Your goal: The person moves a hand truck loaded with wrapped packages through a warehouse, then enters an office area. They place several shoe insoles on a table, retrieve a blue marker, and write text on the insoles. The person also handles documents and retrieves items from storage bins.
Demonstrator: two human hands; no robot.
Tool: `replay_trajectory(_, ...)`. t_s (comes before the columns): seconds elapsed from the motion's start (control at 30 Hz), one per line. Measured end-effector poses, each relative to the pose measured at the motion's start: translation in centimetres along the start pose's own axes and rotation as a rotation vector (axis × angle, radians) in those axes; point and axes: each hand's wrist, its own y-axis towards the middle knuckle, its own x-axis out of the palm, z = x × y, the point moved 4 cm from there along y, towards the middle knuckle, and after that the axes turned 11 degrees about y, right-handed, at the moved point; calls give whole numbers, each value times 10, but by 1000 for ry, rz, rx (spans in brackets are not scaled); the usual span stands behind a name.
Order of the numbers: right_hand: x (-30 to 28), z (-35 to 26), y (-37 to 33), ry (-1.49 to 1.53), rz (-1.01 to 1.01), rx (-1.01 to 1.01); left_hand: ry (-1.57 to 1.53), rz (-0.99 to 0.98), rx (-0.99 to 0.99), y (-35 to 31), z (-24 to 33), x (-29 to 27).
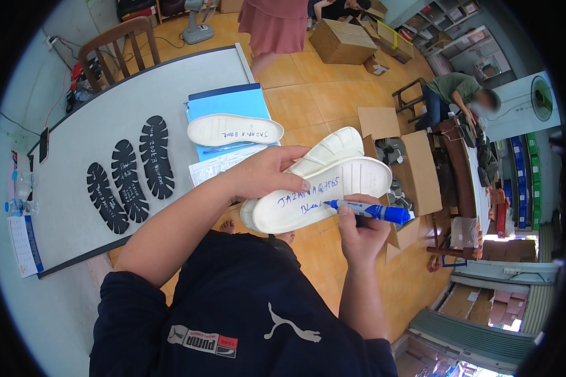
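Note:
My left hand (271, 171) is closed around a pair of white shoe soles (368, 177), its thumb lying on the front one. The second sole (336, 147) sits behind, partly covered. Blue handwriting runs across the front sole. My right hand (362, 237) grips a blue marker (374, 211), its dark tip at the end of the lower written line. On the table to the left, another white sole (233, 130) with writing lies over a blue folder (217, 103). Three black soles (156, 157) with pale writing lie farther left.
The pale table (170, 75) fills the left side, with a phone (44, 145) at its edge. An open cardboard box (421, 169) of grey items stands on the tiled floor to the right. One person (449, 94) bends over a workbench; others are at the back.

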Motion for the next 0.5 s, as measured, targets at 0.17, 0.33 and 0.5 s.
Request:
replay_trajectory(0.17, -2, 2, -1, -2, 64, 19, -12, 6, 1, -2, 1, 0)
replay_trajectory(0.33, -3, 5, 0, -49, 16, -54, -16, 25, 7, -2, 2, -1)
replay_trajectory(0.5, -20, 5, 1, 15, 170, -59, -37, 68, -40, -4, 1, -5)
